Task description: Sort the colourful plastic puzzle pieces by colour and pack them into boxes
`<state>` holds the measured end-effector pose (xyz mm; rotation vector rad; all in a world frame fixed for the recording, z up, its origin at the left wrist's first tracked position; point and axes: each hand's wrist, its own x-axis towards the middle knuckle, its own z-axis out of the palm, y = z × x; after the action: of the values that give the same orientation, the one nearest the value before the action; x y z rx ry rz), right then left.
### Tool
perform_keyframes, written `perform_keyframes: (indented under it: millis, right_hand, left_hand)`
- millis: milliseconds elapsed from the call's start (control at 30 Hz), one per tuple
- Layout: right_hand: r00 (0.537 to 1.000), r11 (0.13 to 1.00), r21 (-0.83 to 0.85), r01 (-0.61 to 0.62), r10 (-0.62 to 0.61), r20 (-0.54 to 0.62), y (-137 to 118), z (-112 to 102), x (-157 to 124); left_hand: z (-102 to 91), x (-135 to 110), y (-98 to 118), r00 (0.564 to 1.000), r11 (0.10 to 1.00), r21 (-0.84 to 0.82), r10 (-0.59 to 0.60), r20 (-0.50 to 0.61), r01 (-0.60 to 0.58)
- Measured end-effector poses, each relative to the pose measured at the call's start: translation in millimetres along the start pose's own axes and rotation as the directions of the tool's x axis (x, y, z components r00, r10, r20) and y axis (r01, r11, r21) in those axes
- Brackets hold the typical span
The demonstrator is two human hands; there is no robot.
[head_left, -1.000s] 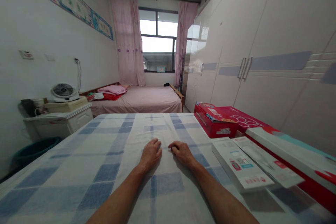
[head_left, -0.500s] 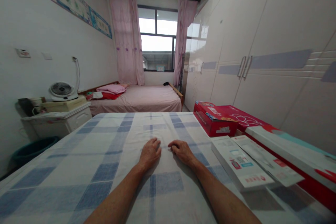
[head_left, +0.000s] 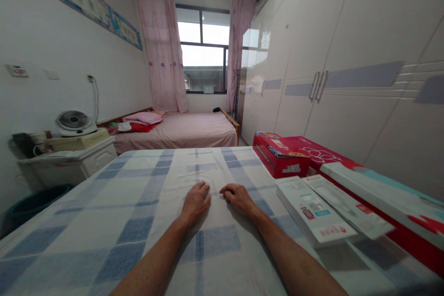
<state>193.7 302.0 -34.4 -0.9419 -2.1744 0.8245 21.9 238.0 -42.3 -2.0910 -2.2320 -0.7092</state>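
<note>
My left hand (head_left: 196, 199) rests palm down on a blue-and-white checked cloth (head_left: 215, 240), its fingers lying loosely on the fabric and holding nothing. A short gap to its right, my right hand (head_left: 237, 198) lies on the same cloth, fingers slightly bent and pointing left, with nothing seen in its grasp. Nearest to the right hand is a white flat box (head_left: 315, 212) with red and blue print. Beside that box lies a thin white printed packet (head_left: 350, 206). The undersides of both hands are hidden.
Behind the white items are a red box (head_left: 280, 155) and a long red-and-white box (head_left: 378, 199). Beyond the cloth stands a pink-covered bed (head_left: 194, 129). At left are a fan (head_left: 76, 122) on a cabinet and a dark green bin (head_left: 38, 203); a white wardrobe (head_left: 347, 46) lines the right.
The camera has turned slightly to the right, so the room shifts left in view. Both hands stay resting on the cloth in nearly the same pose.
</note>
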Motion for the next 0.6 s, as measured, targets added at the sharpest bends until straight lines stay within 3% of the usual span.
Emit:
perform_keyframes:
  millis: [600]
  right_hand:
    - [1.0,1.0,-0.007,-0.012,0.012,0.014,-2.0,-2.3,0.2]
  left_hand:
    - [-2.5,-0.6,1.5,1.0,1.0,-0.012,-0.008,0.002,0.008]
